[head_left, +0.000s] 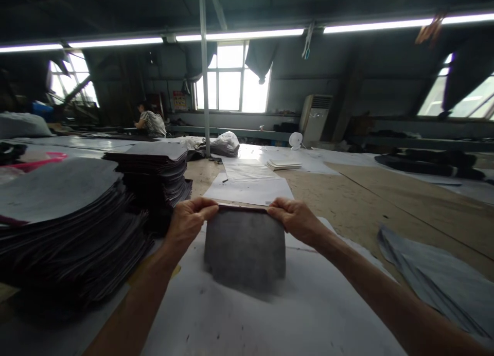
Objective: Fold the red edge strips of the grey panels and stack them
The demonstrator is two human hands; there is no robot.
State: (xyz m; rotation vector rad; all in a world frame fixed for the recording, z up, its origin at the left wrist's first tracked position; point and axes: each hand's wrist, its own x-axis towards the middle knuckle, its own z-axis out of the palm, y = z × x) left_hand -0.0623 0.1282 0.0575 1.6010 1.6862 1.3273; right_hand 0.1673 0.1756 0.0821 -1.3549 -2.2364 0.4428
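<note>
A dark grey fabric piece [246, 248] hangs between my hands above white paper [309, 304], its lower edge blurred. My left hand [193, 216] pinches its upper left corner between thumb and fingers. At the upper right corner, my right hand [291, 217] grips it the same way. The top edge is stretched roughly level between both hands. Left of my left forearm rises a tall stack of dark pieces [77, 237] with a lighter grey piece on top.
Behind the near stack is a second dark stack [154, 171]. Grey sheets [440, 279] lie at the right. A metal pole [205, 73] rises beyond the white sheets, near a plastic bag [226, 144]. A person in a striped top [152, 122] sits far back left.
</note>
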